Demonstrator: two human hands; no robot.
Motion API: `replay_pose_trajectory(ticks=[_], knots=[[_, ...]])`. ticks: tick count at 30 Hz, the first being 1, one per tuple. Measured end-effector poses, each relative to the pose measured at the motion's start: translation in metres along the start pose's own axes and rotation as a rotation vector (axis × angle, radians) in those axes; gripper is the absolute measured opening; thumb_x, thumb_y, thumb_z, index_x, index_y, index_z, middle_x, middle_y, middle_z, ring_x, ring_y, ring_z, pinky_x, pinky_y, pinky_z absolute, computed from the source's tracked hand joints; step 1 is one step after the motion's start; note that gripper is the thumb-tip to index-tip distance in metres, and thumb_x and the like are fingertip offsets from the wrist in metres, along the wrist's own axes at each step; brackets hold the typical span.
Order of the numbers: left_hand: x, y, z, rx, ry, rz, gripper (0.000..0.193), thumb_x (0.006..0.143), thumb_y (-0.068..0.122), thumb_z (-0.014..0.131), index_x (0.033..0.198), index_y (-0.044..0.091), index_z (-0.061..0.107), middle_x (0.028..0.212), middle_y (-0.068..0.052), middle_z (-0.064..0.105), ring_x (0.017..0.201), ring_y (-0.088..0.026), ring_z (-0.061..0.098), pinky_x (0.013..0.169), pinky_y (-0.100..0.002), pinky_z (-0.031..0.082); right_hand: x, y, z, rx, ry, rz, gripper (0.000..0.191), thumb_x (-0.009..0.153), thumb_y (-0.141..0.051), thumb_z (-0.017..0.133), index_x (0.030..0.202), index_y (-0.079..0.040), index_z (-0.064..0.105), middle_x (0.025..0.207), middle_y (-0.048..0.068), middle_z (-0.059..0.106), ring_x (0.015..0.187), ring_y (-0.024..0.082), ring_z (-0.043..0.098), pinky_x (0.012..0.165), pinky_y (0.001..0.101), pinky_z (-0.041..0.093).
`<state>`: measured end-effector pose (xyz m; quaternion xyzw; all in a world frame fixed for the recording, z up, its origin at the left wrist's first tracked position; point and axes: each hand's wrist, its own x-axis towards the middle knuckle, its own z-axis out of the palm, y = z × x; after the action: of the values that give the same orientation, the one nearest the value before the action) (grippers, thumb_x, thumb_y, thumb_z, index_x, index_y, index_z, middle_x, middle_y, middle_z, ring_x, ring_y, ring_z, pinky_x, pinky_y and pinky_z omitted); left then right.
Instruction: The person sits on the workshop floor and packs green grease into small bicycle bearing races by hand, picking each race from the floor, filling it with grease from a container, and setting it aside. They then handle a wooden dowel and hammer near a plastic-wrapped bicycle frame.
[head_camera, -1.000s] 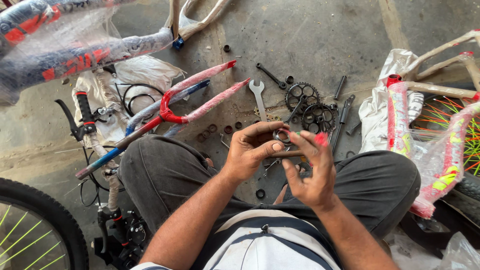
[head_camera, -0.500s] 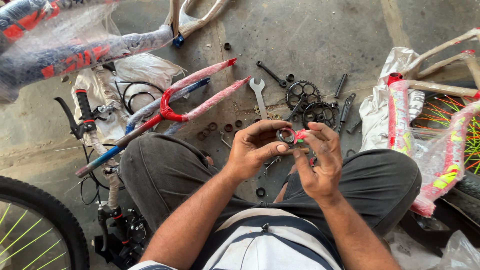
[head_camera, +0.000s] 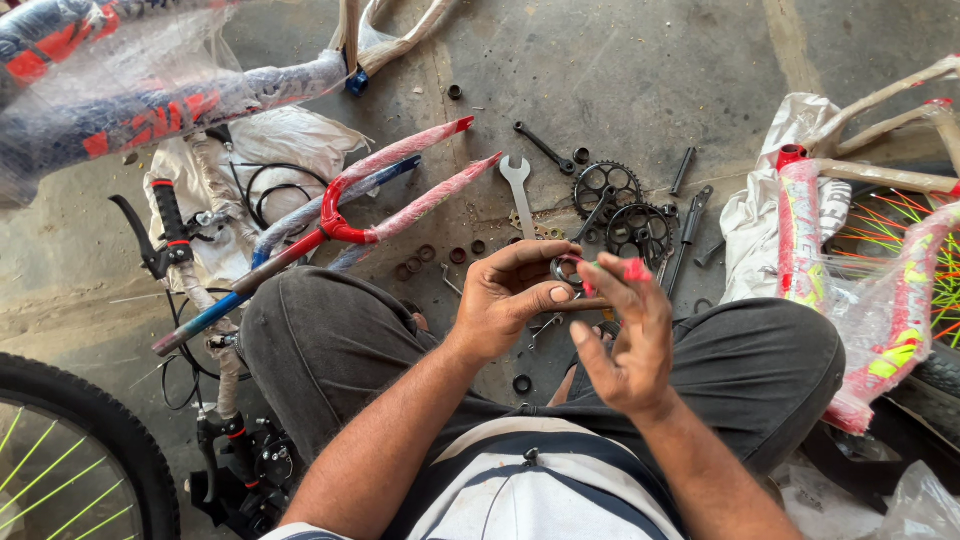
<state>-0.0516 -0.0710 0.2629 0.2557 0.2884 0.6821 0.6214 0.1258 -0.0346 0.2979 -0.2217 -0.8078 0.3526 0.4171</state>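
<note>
I sit cross-legged on a concrete floor. My left hand pinches a small round metal ring, like a bearing race, between thumb and fingers. My right hand is raised beside it with the fingers spread, and its fingertips are smeared with red grease right next to the ring. Both hands hover above my lap, over the gap between my knees.
A red and blue bicycle fork leans over my left knee. Wrenches, two chainrings, and small washers lie ahead on the floor. Wrapped frames sit at the top left and at the right. A wheel lies at lower left.
My right hand has lifted and opened its fingers, bringing the red-smeared fingertips up to the ring. My left hand has stayed nearly still, holding the ring.
</note>
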Motion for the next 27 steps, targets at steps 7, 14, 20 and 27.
replay_pose_trajectory(ticks=[7, 14, 20, 27], knots=[[0.002, -0.005, 0.0, -0.025, -0.011, 0.064, 0.046, 0.09, 0.001, 0.081, 0.133, -0.002, 0.064, 0.13, -0.012, 0.07, 0.119, -0.019, 0.067, 0.106, -0.036, 0.056, 0.002, -0.017, 0.0, 0.87, 0.249, 0.423, 0.074, 0.097, 0.006, 0.061, 0.159, -0.015, 0.026, 0.153, 0.016, 0.05, 0.131, 0.031, 0.063, 0.113, 0.0474, 0.052], [-0.001, 0.003, 0.001, -0.037, -0.153, -0.037, 0.05, 0.096, 0.008, 0.075, 0.142, 0.0, 0.059, 0.136, -0.011, 0.066, 0.123, -0.019, 0.065, 0.109, -0.036, 0.054, 0.021, -0.012, -0.006, 1.013, 0.214, 0.564, 0.084, 0.096, 0.006, 0.066, 0.164, -0.021, 0.023, 0.157, 0.018, 0.044, 0.122, 0.026, 0.063, 0.1, 0.0393, 0.056], [0.002, 0.003, 0.0, -0.096, -0.09, -0.032, 0.046, 0.096, 0.008, 0.075, 0.138, -0.003, 0.06, 0.134, -0.014, 0.067, 0.123, -0.021, 0.066, 0.108, -0.04, 0.057, 0.006, 0.002, -0.006, 0.021, 0.067, 0.022, 0.082, 0.101, 0.002, 0.066, 0.163, -0.01, 0.015, 0.157, 0.019, 0.048, 0.115, 0.026, 0.072, 0.092, 0.0353, 0.065], [0.0, 0.0, 0.0, 0.011, -0.049, 0.003, 0.044, 0.095, 0.005, 0.076, 0.136, -0.003, 0.063, 0.132, -0.013, 0.069, 0.121, -0.02, 0.066, 0.108, -0.037, 0.056, -0.001, 0.009, -0.004, -0.342, 0.003, -0.118, 0.077, 0.096, 0.0, 0.07, 0.158, -0.003, 0.025, 0.138, 0.023, 0.063, 0.098, 0.027, 0.077, 0.087, 0.0349, 0.062]])
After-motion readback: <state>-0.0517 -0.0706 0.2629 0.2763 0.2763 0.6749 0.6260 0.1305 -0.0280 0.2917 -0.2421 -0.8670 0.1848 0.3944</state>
